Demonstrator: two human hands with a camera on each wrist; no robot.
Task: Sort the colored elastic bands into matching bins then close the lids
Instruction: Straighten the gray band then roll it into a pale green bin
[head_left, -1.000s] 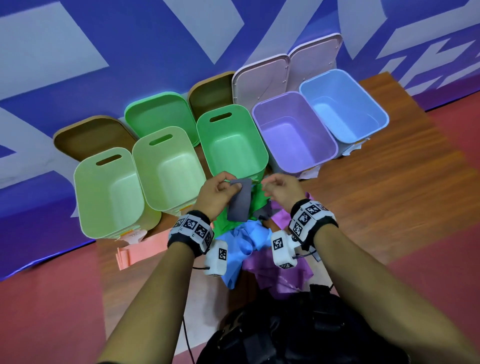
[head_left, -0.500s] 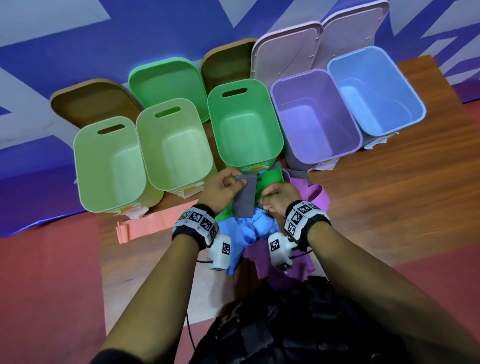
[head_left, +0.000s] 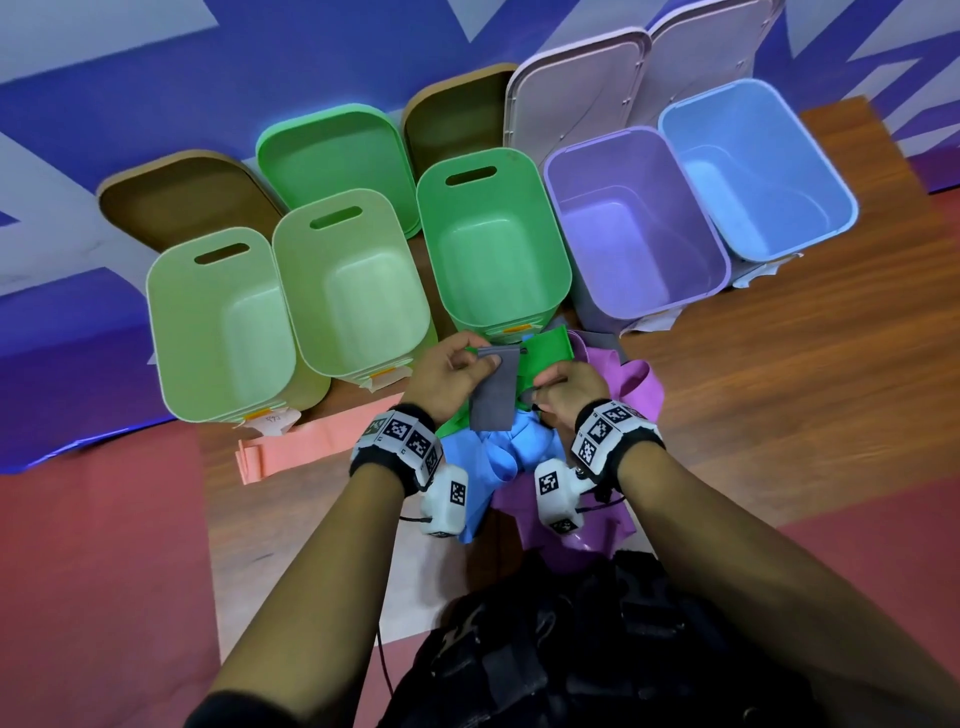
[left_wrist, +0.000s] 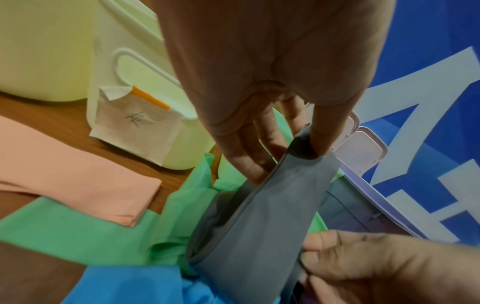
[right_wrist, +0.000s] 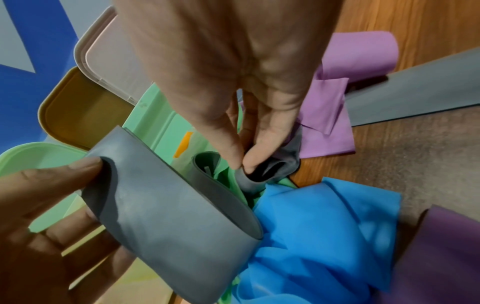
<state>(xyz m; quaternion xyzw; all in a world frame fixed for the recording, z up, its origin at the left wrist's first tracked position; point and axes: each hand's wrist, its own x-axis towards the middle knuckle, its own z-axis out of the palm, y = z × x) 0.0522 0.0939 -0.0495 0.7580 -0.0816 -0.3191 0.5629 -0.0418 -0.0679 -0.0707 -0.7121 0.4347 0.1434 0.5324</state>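
A folded grey band (head_left: 493, 389) (left_wrist: 259, 222) (right_wrist: 166, 209) hangs between both hands over a pile of bands: green (head_left: 545, 345), blue (head_left: 493, 457), purple (head_left: 639, 384) and peach (head_left: 311, 441). My left hand (head_left: 457, 369) pinches the grey band's folded top between thumb and fingers (left_wrist: 322, 131). My right hand (head_left: 561, 389) pinches another part of the grey band (right_wrist: 270, 168) low by the pile. Five open bins stand behind: two pale green (head_left: 161, 322) (head_left: 291, 291), one green (head_left: 431, 249), one purple (head_left: 561, 218), one blue (head_left: 831, 171).
Lids lean open behind the bins: brown (head_left: 171, 202), green (head_left: 332, 156), brown (head_left: 452, 124), pale pink (head_left: 571, 98). Paper labels (left_wrist: 135, 123) hang on the bin fronts. A second grey strip (right_wrist: 415, 92) lies on the wooden table (head_left: 805, 364) at the right.
The head view has tilted, so bins sit higher in frame. Both hands have stayed at the pile, the left still holding up the grey band, the right dropped lower onto it.
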